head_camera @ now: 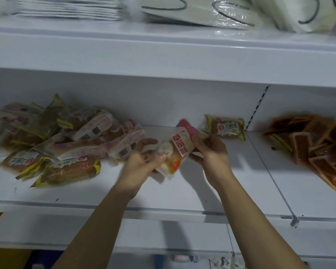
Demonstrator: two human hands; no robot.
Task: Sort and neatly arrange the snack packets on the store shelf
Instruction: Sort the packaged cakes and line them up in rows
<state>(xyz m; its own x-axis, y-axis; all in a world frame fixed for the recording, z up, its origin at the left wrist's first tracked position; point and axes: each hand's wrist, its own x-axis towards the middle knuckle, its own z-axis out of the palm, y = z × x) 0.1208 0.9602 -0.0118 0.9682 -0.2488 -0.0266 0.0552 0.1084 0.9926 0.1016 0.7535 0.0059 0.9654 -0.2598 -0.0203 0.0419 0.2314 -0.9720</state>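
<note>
Sorting looks barely begun: both the left hand [142, 160] and right hand [211, 152] grip a pink-labelled bread packet [176, 150] above the shelf [182, 191], one yellow-edged packet [226, 127] placed far right, a mixed heap [56, 140] left.

Dim, cool light falls from above, casting soft shadows on the shelf [182, 191] under and right of both hands. Motion blur smears the packets left of the hands, and straight edges bow outward.
</note>
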